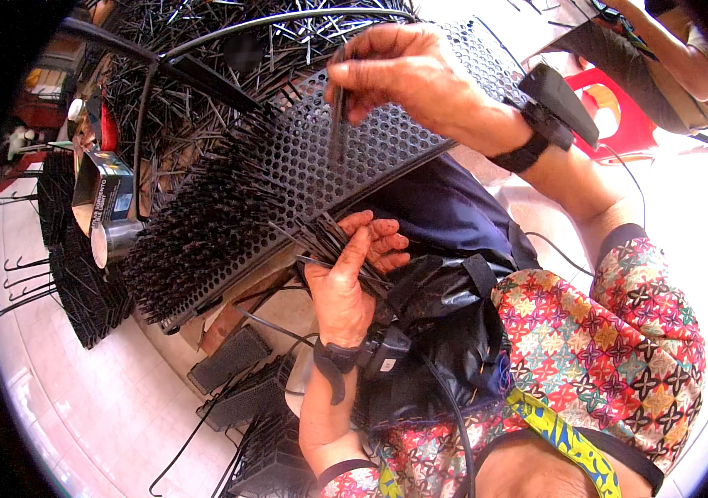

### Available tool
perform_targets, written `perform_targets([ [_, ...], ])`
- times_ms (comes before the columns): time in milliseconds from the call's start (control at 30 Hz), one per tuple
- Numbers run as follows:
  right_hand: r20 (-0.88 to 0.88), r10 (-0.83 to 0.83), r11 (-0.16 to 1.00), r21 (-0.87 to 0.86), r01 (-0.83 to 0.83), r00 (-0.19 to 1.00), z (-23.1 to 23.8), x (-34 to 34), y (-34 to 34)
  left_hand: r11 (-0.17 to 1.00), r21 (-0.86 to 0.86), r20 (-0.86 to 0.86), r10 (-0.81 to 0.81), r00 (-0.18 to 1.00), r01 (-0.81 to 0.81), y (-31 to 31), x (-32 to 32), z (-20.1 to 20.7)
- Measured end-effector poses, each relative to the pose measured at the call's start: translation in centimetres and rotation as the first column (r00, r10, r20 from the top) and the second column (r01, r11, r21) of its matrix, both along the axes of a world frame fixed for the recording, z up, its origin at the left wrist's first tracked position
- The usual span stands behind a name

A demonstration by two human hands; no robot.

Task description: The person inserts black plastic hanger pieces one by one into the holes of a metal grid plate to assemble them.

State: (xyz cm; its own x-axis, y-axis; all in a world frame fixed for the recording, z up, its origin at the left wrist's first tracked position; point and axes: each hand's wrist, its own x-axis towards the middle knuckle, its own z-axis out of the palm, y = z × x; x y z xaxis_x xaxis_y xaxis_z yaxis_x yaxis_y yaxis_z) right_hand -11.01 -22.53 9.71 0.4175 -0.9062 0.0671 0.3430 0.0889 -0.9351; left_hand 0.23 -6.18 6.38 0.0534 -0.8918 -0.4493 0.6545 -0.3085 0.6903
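Note:
A black perforated board (pixel 379 153) slants across the view in front of me. Thin black strips (pixel 204 216) stand packed in the holes of its left part, while the holes to the right are bare. My left hand (pixel 344 282) is closed around a bunch of similar black strips (pixel 320 238) by the board's near edge. Above the board, my right hand (pixel 408 75) pinches a dark strip (pixel 339 124) pointing down at the holes; motion blurs it, and I cannot tell whether it is one strip or more.
Loose black strips (pixel 163 108) lie heaped behind the board, with a black metal frame (pixel 204 79) crossing over them. At left are a metal can (pixel 115 241), a small box (pixel 105 183) and hooked black racks (pixel 80 282). More black panels (pixel 233 357) lie below. Another person's arm (pixel 678 50) and a red stool (pixel 595 100) are upper right.

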Motion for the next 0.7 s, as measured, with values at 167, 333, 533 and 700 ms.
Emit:
perform_targets([
  [167,0.119,-0.153,0.963,-0.206,0.175,0.981,-1.6,2.2,-2.7,0.998,0.002,-0.016,-0.056,0.998,0.056,0.6,-0.1,-0.9],
  [333,0.086,-0.205,0.928,-0.301,0.221,0.975,-2.1,2.8,-3.3,0.999,0.003,-0.03,-0.054,0.998,0.054,0.4,-0.4,-1.1],
  [533,0.011,-0.255,0.853,-0.468,0.231,0.967,-2.2,3.4,-3.3,0.999,0.003,-0.027,-0.039,0.999,0.039,0.4,-0.4,-0.9],
  [700,-0.067,-0.259,0.794,-0.583,0.173,0.964,-2.7,3.3,-3.4,0.999,0.015,-0.022,-0.037,0.999,0.037,0.3,-0.6,-0.9],
])
